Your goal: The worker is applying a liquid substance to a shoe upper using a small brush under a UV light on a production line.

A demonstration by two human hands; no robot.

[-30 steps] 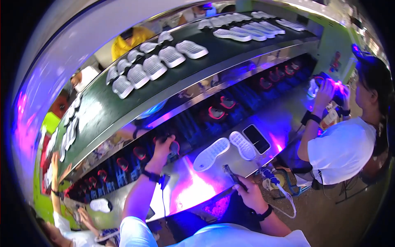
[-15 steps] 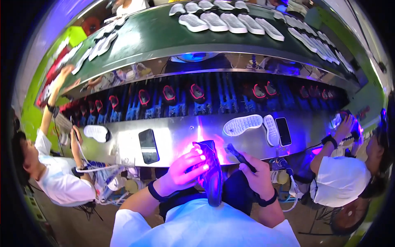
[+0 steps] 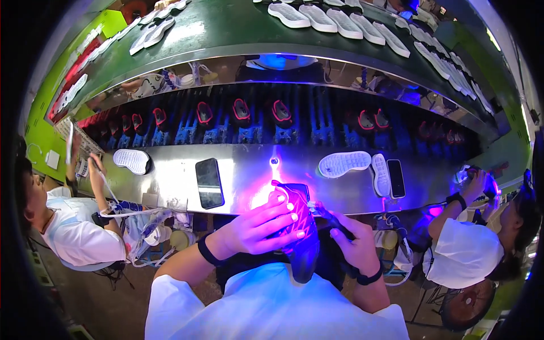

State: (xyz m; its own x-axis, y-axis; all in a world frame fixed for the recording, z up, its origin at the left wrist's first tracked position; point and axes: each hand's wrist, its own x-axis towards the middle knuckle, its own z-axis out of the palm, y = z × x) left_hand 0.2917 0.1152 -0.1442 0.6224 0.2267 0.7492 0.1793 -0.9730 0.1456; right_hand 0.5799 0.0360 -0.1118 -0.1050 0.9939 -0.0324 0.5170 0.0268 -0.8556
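My left hand point(image 3: 255, 228) grips a dark shoe upper point(image 3: 304, 258) from its left side, fingers spread across it. The upper points toward me, lit purple and pink, with its far end just over the bench edge. In my right hand point(image 3: 358, 243) is a brush point(image 3: 327, 213) with a dark handle. Its bristle tip meets, or nearly meets, the upper's right side near the far end. Ahead on the bench lie a white sole point(image 3: 344, 164) and a second white sole point(image 3: 381, 175).
The metal bench point(image 3: 249, 164) carries a dark phone point(image 3: 209, 183), another phone point(image 3: 396, 178) and a sole point(image 3: 132, 161). Behind it, shoe uppers point(image 3: 241, 110) sit in a dark rack. Beyond is a green belt point(image 3: 226, 34) with several soles. Co-workers sit left point(image 3: 85, 226) and right point(image 3: 462, 249).
My right hand has brought the brush leftward to the upper's side. The view has shifted slightly. The left co-worker's raised arm has come back from the belt.
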